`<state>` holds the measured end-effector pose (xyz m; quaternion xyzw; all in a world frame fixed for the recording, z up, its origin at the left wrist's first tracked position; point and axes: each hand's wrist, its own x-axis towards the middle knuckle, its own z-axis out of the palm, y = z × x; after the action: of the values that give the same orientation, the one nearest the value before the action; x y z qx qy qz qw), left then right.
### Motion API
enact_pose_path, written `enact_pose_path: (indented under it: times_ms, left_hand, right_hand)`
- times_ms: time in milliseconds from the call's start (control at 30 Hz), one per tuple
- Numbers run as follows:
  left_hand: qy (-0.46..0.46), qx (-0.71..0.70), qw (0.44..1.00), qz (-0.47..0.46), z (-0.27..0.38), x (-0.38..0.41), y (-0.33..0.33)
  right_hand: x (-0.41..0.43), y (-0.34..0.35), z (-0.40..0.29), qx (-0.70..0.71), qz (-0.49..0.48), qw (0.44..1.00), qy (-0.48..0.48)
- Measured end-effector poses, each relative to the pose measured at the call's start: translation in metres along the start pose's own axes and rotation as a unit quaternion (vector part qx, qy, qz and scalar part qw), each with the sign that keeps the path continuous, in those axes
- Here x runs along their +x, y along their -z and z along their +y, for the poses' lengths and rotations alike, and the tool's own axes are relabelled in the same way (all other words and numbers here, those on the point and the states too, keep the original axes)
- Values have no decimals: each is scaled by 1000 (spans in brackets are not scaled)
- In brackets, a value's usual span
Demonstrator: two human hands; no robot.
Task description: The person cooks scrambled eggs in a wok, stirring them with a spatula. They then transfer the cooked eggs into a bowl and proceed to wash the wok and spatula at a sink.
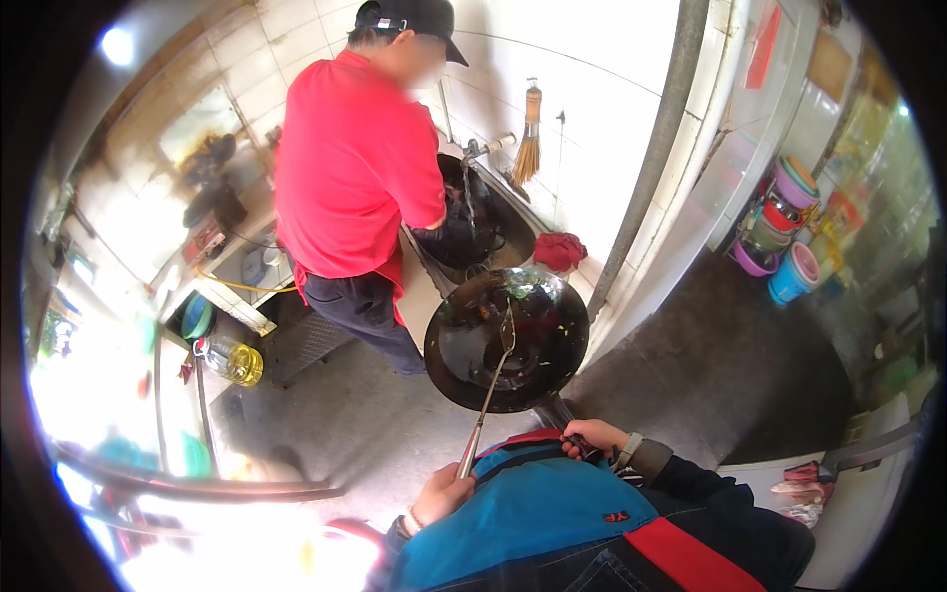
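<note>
A dark metal wok [462,362] with a wet, shiny inside and small food scraps is held in front of me. My right hand [595,436] grips its handle, close to my blue apron. My left hand [442,494] is closed on the handle of a metal ladle [484,407], whose head lies inside the wok. Beyond the wok, a sink [518,214] holds another dark pan [462,240] under water running from a tap [471,152]. A red cloth [560,251] lies on the sink's edge.
A co-worker in a red shirt [348,163] bends over the sink. A brush [528,140] hangs on the tiled wall. An oil jug [237,361] stands at left; stacked basins [795,185] and a blue bucket [790,277] stand at right, past a grey pipe [658,140].
</note>
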<state>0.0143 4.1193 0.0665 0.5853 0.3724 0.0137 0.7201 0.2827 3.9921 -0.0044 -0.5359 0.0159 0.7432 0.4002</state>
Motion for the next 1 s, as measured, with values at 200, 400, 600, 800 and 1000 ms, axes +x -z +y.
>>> enact_pose_path:
  times_ms: [200, 400, 600, 800, 1000]
  left_hand:
    - [-4, 0, 1000, 3, -11, -5, 0]
    - [7, -7, 1000, 3, -37, -16, 2]
    - [0, -47, 999, 9, -36, -18, -5]
    - [-9, -4, 999, 39, -33, -10, -1]
    - [-8, -39, 998, 43, -13, -1, 12]
  right_hand:
    - [-6, -3, -2, 34, -14, 999, 2]
    - [-16, -7, -4, 65, -50, 995, 50]
    - [-29, -6, -19, -9, -59, 994, 87]
    - [-52, -26, -53, -27, -98, 987, 121]
    - [-61, -36, -80, -38, -124, 986, 108]
